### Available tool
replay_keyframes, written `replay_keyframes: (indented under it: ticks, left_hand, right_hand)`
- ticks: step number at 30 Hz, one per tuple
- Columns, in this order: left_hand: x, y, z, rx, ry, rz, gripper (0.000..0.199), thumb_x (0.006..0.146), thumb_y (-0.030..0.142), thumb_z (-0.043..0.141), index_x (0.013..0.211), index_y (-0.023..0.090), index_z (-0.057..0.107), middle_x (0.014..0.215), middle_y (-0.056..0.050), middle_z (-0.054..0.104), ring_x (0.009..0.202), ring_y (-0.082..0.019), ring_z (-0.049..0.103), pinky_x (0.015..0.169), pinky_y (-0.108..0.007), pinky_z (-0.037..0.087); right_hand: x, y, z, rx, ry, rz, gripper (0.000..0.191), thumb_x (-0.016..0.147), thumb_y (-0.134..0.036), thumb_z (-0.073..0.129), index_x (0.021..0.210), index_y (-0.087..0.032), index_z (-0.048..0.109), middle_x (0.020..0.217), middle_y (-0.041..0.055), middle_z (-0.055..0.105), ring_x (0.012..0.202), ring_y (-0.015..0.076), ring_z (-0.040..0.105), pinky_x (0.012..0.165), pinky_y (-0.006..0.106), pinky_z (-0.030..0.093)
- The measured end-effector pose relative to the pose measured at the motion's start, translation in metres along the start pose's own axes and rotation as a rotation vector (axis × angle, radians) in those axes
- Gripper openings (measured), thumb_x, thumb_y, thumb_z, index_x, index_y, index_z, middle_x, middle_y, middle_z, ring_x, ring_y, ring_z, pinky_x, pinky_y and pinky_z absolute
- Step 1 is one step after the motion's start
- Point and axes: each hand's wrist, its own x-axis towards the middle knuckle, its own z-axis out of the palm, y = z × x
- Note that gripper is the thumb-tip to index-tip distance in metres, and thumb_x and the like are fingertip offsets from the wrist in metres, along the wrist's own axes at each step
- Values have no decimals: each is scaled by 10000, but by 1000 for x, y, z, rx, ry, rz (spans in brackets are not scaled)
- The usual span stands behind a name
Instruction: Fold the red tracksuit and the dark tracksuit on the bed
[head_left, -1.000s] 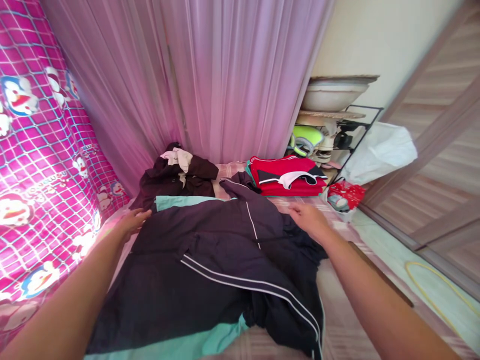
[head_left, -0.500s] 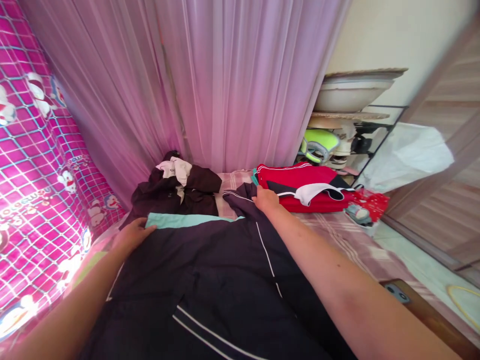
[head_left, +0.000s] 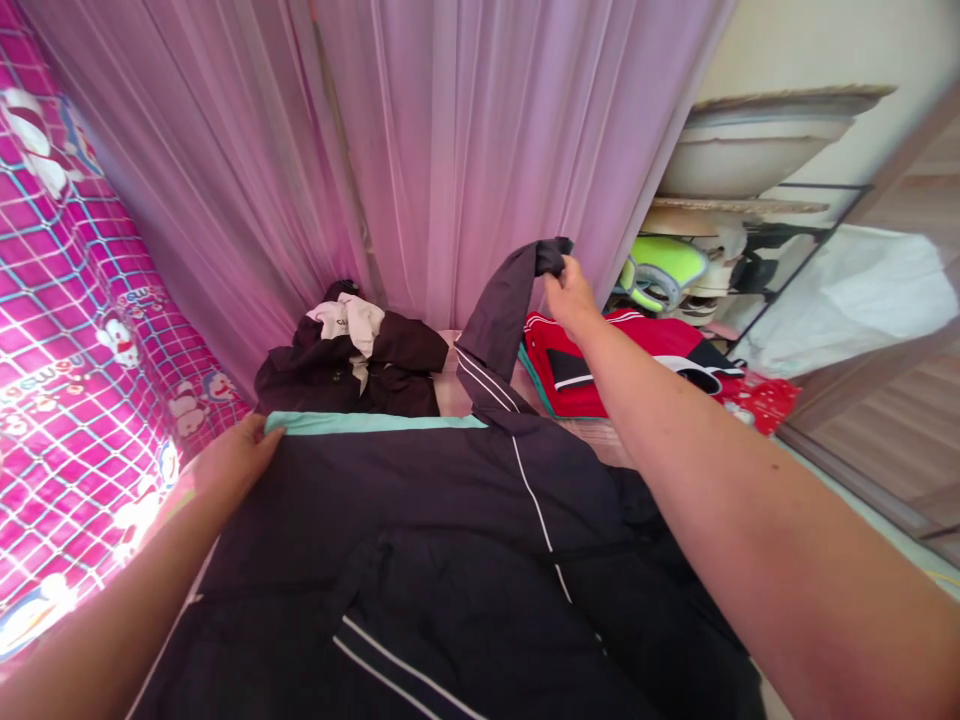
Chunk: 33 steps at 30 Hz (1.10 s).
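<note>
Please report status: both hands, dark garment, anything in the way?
Right hand grips raised strip of dark garment; left hand at teal edge. Garment body spread out. Nothing visibly blocking; red clothes partly behind right arm.

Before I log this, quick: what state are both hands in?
Left hand: at the teal cloth; grip cannot be told.
Right hand: closed, holding up part of the dark garment.

Behind the jacket (head_left: 405, 500), clothes heap (head_left: 394, 365) left, stack (head_left: 562, 358) right
</note>
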Motion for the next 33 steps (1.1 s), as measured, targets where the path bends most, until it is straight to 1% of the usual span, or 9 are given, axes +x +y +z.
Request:
replay_keyframes:
  ticks: [3,5,8,11,16,22,26,29,33]
  left_hand:
    - [2,0,11,-3,-17,24,480,900,530,366,1134,201,624,990,-110,726,913,-317,673,706,-363,490]
    - [4,-2,15,-29,-30,27,499,900,535,375,1173,198,622,1004,-107,729,940,-318,670,728,-365,493]
    - [7,-5,17,-88,-49,3,589,883,619,367,1180,187,636,1009,-119,725,941,-328,665,743,-379,498]
    - [10,-7,15,-142,-64,19,581,856,645,390,1086,188,666,995,-118,716,908,-319,665,752,-385,501]
    - [18,-11,25,-130,-45,20,432,861,548,385,942,220,654,849,-126,704,885,-347,663,751,-427,498]
    - [22,-12,43,-91,2,33,625,829,626,304,1089,173,648,1001,-196,720,1011,-404,654,740,-481,435]
    - [11,-7,41,-182,98,49,801,812,694,200,1200,147,638,1022,-213,729,1062,-412,642,719,-492,398]
    - [2,0,34,-226,204,44,711,883,599,205,1264,150,604,1169,-216,686,1116,-391,621,784,-490,428]
    - [-2,8,27,-229,91,-53,553,921,463,323,1299,140,565,1264,-228,632,1157,-402,595,890,-519,459]
  right_hand:
    - [-7,-1,-4,-282,-182,117,641,1005,-279,394,1532,10,171,1347,241,568,1245,291,566,1027,399,419]
    - [-26,-2,4,-432,-297,149,585,970,-317,494,1459,-12,389,1309,244,604,1230,321,578,1029,413,424]
    - [-66,-7,29,-471,-492,-20,469,948,-503,494,1194,-148,677,1240,165,677,1184,313,610,989,387,463]
    - [-101,-17,56,-467,-620,-170,566,881,-602,548,1250,-184,646,1248,145,680,1164,317,621,943,374,486]
    - [-108,-15,68,-563,-513,-120,329,930,-286,514,1201,-164,654,1196,167,689,1111,292,645,890,344,490]
    - [-99,14,47,-672,-289,-77,424,949,-95,320,1301,-79,556,1215,245,619,1078,297,635,892,392,476]
    - [-128,9,47,-512,-221,-346,470,969,-155,341,1409,-133,505,1410,196,527,1258,303,512,1046,436,384]
    - [-164,8,57,-360,-323,-548,456,1008,-281,343,1421,-215,522,1504,103,474,1386,264,397,1148,430,283]
    - [-202,26,77,-435,-571,-384,519,1006,-446,376,1489,-268,438,1571,98,387,1459,288,304,1171,494,236]
